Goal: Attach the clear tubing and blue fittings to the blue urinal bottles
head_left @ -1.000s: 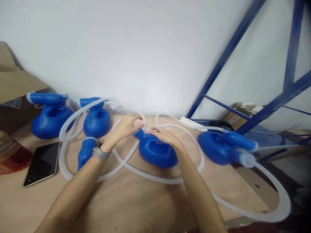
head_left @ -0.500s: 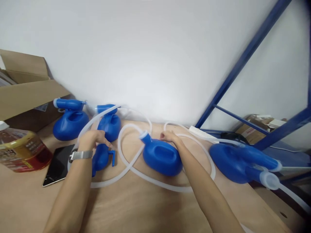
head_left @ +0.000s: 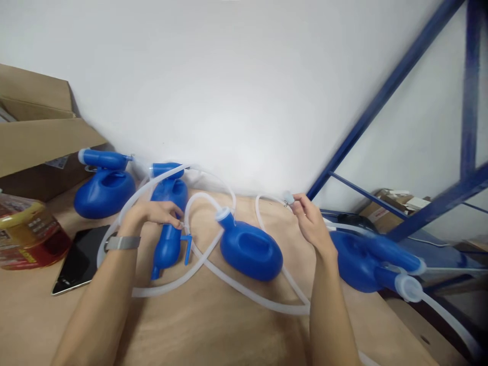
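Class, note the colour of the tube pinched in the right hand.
Translucent white tube, best seen in the head view.

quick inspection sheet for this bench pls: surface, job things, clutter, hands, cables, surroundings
surface: wooden bench top, bare wood at the near edge
job's things: small blue part with a side tab; clear tubing looped across the bench; blue vessel in the middle, white collar at its neck
clutter: spare blue vessels, one at far left; phone; oil bottle; cardboard box
hands: left hand grips the top of the small blue part; right hand pinches the tubing's free end above the bench
cables: one dark lead behind the right hand, too blurred to trace
surroundings: white wall; blue steel rack on the right
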Action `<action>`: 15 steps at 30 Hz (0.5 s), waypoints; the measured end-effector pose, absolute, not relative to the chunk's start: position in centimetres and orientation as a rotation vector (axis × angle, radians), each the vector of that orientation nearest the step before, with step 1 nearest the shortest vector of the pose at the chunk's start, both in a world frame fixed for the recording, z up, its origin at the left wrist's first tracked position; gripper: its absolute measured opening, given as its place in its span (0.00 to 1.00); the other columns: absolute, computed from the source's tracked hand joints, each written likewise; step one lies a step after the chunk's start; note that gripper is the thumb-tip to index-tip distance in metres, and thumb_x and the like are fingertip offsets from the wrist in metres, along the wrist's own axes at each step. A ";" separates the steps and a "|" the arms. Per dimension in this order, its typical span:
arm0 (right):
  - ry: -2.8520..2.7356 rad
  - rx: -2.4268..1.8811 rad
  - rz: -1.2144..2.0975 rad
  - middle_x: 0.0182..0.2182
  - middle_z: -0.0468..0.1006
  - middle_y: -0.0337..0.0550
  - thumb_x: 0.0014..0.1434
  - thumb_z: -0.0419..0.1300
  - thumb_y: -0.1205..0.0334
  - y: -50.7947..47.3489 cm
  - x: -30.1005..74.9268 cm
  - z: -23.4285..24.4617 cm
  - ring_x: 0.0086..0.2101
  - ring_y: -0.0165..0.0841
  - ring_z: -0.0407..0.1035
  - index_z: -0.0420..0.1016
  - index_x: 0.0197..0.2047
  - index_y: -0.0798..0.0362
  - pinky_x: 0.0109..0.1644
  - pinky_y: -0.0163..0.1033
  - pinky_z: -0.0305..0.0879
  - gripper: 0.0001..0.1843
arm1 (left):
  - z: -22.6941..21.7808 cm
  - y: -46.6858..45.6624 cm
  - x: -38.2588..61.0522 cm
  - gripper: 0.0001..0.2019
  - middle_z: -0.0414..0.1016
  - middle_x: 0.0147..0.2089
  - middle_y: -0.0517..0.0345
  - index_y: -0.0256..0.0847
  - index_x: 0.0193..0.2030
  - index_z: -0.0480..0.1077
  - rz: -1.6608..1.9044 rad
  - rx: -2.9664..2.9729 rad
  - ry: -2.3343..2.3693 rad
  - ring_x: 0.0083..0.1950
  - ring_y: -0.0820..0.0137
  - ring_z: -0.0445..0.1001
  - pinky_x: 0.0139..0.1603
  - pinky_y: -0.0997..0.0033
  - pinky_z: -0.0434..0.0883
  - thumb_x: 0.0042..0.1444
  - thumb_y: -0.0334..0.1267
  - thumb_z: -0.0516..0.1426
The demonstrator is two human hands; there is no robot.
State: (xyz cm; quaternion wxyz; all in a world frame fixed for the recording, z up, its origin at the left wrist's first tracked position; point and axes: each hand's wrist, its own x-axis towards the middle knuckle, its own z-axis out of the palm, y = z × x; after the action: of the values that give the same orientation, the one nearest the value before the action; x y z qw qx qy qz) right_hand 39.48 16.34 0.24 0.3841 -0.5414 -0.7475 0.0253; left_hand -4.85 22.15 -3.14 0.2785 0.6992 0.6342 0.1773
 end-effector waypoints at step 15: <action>-2.292 -1.097 -0.242 0.45 0.88 0.49 0.76 0.51 0.54 13.1 34.0 2.2 0.39 0.41 0.81 0.80 0.54 0.53 0.42 0.42 0.69 0.19 | 2.5 18.0 0.7 0.14 0.82 0.47 0.62 0.47 0.53 0.78 1.731 1.719 0.502 0.38 0.74 0.79 0.29 0.79 0.77 0.63 0.44 0.67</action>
State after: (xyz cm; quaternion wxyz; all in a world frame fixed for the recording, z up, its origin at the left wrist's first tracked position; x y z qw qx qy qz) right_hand 34.00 13.10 2.24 0.2905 -0.4112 -0.8593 -0.0905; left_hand 0.65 17.99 2.53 0.3198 0.6538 0.1908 0.6587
